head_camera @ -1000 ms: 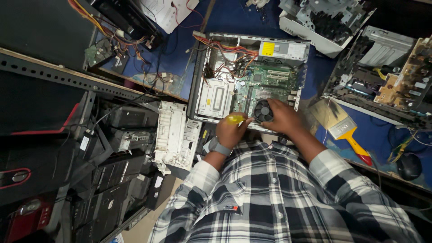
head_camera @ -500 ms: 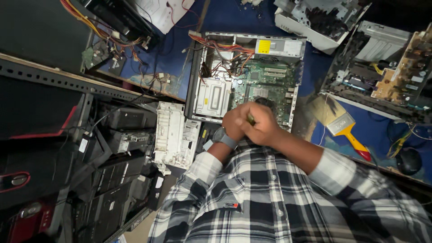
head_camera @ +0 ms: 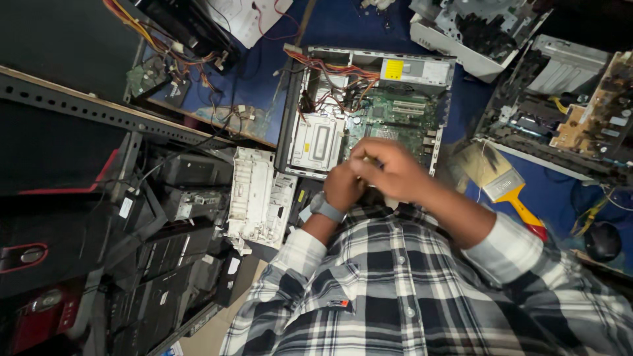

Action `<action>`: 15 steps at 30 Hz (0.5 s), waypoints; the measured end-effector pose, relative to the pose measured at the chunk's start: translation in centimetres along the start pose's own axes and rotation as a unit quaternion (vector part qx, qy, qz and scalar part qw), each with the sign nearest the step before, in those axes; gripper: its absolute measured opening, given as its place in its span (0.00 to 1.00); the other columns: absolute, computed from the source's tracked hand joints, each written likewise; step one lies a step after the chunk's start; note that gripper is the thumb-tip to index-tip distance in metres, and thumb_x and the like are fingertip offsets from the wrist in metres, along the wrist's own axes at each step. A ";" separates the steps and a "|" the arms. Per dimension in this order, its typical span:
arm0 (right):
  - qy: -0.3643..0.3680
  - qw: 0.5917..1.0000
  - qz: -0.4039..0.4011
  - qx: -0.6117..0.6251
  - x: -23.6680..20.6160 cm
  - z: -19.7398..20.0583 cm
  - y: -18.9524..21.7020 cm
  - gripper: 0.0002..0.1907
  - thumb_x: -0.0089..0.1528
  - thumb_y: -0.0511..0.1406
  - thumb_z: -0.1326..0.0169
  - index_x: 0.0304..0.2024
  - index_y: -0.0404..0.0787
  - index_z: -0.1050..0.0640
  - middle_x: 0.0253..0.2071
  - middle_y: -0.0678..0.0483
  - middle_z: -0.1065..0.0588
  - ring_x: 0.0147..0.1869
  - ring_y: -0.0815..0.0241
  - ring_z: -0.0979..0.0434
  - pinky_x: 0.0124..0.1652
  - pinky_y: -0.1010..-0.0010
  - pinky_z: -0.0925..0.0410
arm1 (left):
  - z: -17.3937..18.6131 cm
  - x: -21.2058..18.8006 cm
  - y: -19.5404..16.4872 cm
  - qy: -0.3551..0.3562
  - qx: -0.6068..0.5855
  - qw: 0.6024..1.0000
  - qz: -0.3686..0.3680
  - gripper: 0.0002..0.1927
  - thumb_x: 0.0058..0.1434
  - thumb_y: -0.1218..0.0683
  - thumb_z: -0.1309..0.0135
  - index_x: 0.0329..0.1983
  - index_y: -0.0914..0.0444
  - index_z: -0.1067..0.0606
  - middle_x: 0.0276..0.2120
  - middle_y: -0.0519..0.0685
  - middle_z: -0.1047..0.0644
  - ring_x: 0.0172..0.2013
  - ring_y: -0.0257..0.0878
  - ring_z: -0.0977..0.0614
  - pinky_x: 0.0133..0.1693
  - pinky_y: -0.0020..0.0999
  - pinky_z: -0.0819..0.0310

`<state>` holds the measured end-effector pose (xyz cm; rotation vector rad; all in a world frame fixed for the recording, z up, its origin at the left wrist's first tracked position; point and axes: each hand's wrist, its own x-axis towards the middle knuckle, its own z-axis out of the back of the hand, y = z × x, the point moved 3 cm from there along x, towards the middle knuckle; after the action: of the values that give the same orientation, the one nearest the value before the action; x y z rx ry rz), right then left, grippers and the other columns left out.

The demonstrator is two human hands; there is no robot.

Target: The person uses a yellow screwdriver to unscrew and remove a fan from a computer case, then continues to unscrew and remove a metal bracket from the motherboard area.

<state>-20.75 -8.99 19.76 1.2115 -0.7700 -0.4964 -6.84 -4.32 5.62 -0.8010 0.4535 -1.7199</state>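
Note:
An open desktop computer case (head_camera: 285, 118) lies on a blue surface, showing a green motherboard (head_camera: 395, 112), a silver drive (head_camera: 318, 142) and a power supply (head_camera: 415, 69) with red and yellow wires. My left hand (head_camera: 341, 186), with a grey watch on the wrist, and my right hand (head_camera: 390, 168) are pressed together just in front of the case's near edge, above my plaid shirt. Both are curled around something small that the fingers almost hide; only a pale sliver shows between them.
A wide paintbrush (head_camera: 504, 188) with a yellow and red handle lies to the right. A white plastic panel (head_camera: 260, 198) lies to the left of my hands. Stacked black cases (head_camera: 165, 264) fill the lower left. Another stripped chassis (head_camera: 560, 112) and a dark mouse (head_camera: 601, 240) are at the right.
My right hand left the fan area inside the case and came back to meet my left hand, which held a small yellow object. Both hands are now clasped nearer my chest.

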 end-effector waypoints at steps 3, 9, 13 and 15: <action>-0.038 0.998 0.030 0.031 -1.8 -1.1 0.8 0.18 0.69 0.42 0.46 0.43 0.29 0.28 0.39 0.52 0.30 0.43 0.63 0.29 0.43 0.71 0.32 | 0.3 0.6 -0.3 0.076 -0.041 0.994 0.069 0.10 0.60 0.53 0.42 0.45 0.56 0.20 0.36 0.56 0.19 0.31 0.56 0.17 0.32 0.47 0.23; 0.051 0.998 0.039 0.027 -2.1 -1.3 -4.8 0.22 0.71 0.43 0.46 0.26 0.38 0.31 0.24 0.59 0.33 0.29 0.64 0.33 0.32 0.71 0.36 | -0.5 0.7 -1.1 0.127 -0.041 0.989 0.063 0.07 0.59 0.53 0.41 0.40 0.56 0.21 0.36 0.56 0.18 0.38 0.57 0.17 0.36 0.48 0.23; 0.201 0.967 -0.104 0.117 -0.5 0.1 -6.2 0.25 0.74 0.43 0.51 0.24 0.37 0.30 0.21 0.55 0.34 0.26 0.58 0.37 0.30 0.69 0.38 | -1.4 -0.1 0.7 0.129 -0.060 0.990 0.022 0.11 0.53 0.61 0.43 0.41 0.60 0.21 0.38 0.57 0.19 0.41 0.57 0.17 0.39 0.48 0.22; 0.144 0.989 -0.040 -0.018 0.3 0.8 -3.9 0.22 0.73 0.43 0.51 0.27 0.39 0.29 0.25 0.52 0.32 0.30 0.53 0.33 0.32 0.66 0.36 | -1.4 -0.3 1.4 0.128 -0.067 0.990 0.000 0.14 0.51 0.64 0.43 0.41 0.62 0.21 0.39 0.58 0.19 0.42 0.57 0.17 0.40 0.48 0.21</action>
<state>-20.96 -10.87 16.23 1.2503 -0.4668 -0.3882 -6.86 -4.64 3.63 -0.6767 0.7494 -1.8147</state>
